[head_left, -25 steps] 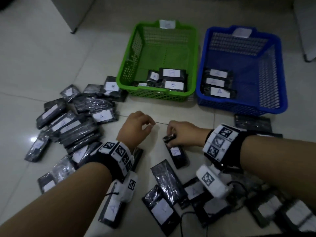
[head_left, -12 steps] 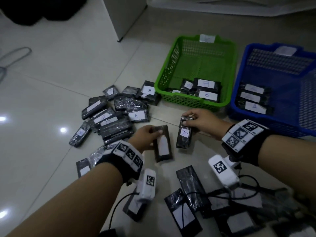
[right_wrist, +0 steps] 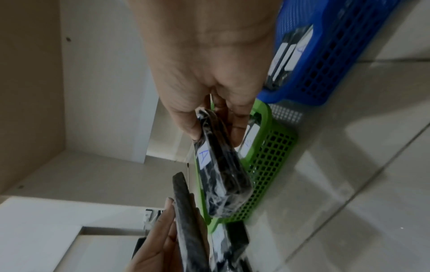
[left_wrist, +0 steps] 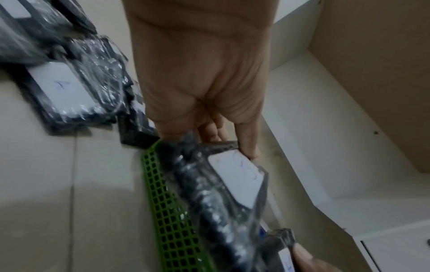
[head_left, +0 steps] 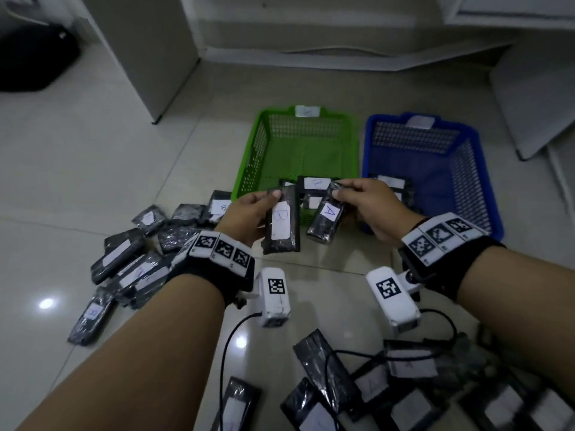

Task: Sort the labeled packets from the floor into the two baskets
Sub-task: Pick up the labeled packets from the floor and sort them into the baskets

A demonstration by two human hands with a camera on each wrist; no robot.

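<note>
Both packets have come up off the floor since a moment ago: the left hand (head_left: 249,213) now grips the B packet (head_left: 281,223) and the right hand (head_left: 370,206) pinches the A packet (head_left: 325,220), both at mid-frame before the baskets. Judging by labels, B belongs in the green basket (head_left: 249,169), A in the blue basket (head_left: 473,169), so both drops seem imminent.

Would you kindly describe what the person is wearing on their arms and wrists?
Both forearms are bare, with no sleeves. Each wrist carries a black strap: the left wristband and the right wristband each bear a row of white blocks printed with black square codes. A white camera unit with its own code and a black cable hangs below each wrist.
</note>
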